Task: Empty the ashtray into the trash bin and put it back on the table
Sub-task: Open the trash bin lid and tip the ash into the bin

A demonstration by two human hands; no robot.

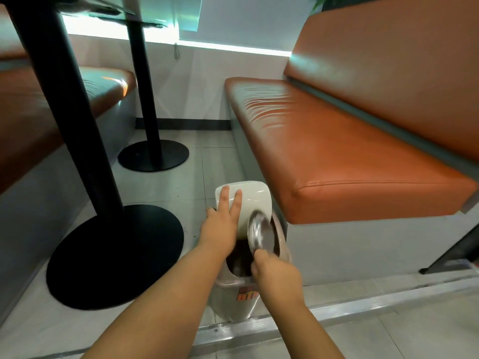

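1 round shiny metal ashtray (259, 233), tipped on edge over the dark mouth of 1 beige plastic trash bin (233, 301), is pinched at its lower rim by the right hand (277, 274). the left hand (223, 221), fingers spread, presses back the bin's white flap lid (252, 200). 2 orange padded benches (337, 151) flank 2 black pedestal table legs (114, 255).

Left hand (220, 224) on raised bin lid (248, 203); ashtray (259, 233) (tilted) in right hand (277, 274).
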